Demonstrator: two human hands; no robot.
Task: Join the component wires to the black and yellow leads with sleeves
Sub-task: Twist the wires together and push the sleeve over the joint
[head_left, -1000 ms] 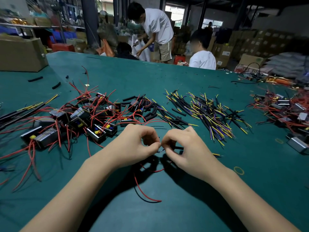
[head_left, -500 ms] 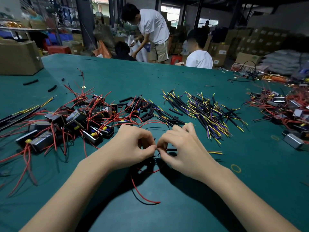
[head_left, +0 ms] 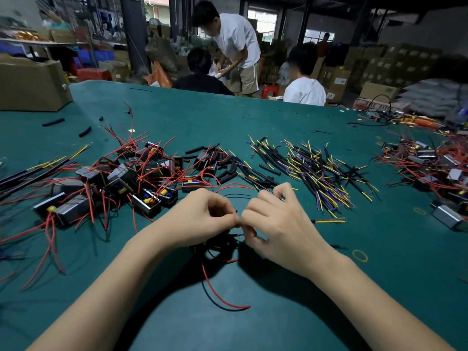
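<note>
While both hands meet at the centre of the frame, the left hand (head_left: 202, 219) and right hand (head_left: 276, 231) have drawn closer than a moment ago, fingertips now touching. Each hand's fingers curl and pinch a thin wire end at the meeting point; the joint itself is hidden. A red component wire (head_left: 217, 295) trails below toward the lower centre. Black and yellow leads (head_left: 319, 171) lie heaped on the green bench (head_left: 379, 300), upper right of the hands; components (head_left: 121, 178) sit left. Likely the ends are being twisted together.
</note>
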